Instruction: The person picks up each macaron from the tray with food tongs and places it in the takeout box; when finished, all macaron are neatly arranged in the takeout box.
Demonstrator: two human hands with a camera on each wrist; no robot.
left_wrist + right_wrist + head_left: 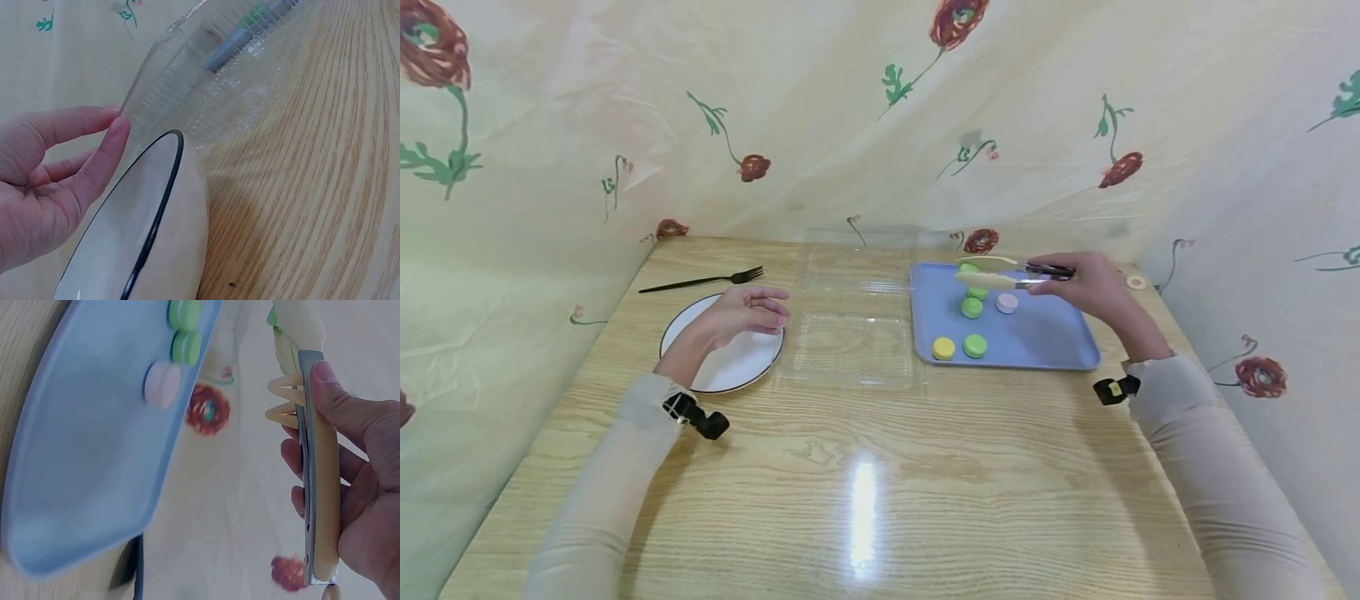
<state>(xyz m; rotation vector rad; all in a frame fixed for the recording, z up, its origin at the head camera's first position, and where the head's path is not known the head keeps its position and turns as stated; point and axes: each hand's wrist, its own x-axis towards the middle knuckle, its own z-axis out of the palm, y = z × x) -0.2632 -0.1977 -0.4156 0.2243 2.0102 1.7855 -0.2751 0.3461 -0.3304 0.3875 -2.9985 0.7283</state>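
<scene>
My right hand (pixel 1086 287) grips a pair of tongs (pixel 325 487) above the blue tray (pixel 1045 342). A green macaron (pixel 970 268) shows between the tongs' tips; its edge peeks out beside one tip in the right wrist view. On the tray lie several more green macarons (pixel 975 346), a yellow one (pixel 943 347) and a pale pink one (pixel 1007 302). Over the white plate (pixel 730 367), my left hand (pixel 741 315) pinches the near side edge of a clear plastic container (pixel 187 94) between thumb and finger. The container is hinged open, with two hollow halves.
A black fork (pixel 700 282) lies behind the plate. The dark-rimmed plate stands left of the container, the tray on its right. A small ring-shaped thing (pixel 1136 282) sits at the table's back right. Flowered cloth (pixel 850 125) hangs behind the wooden table (pixel 775 500).
</scene>
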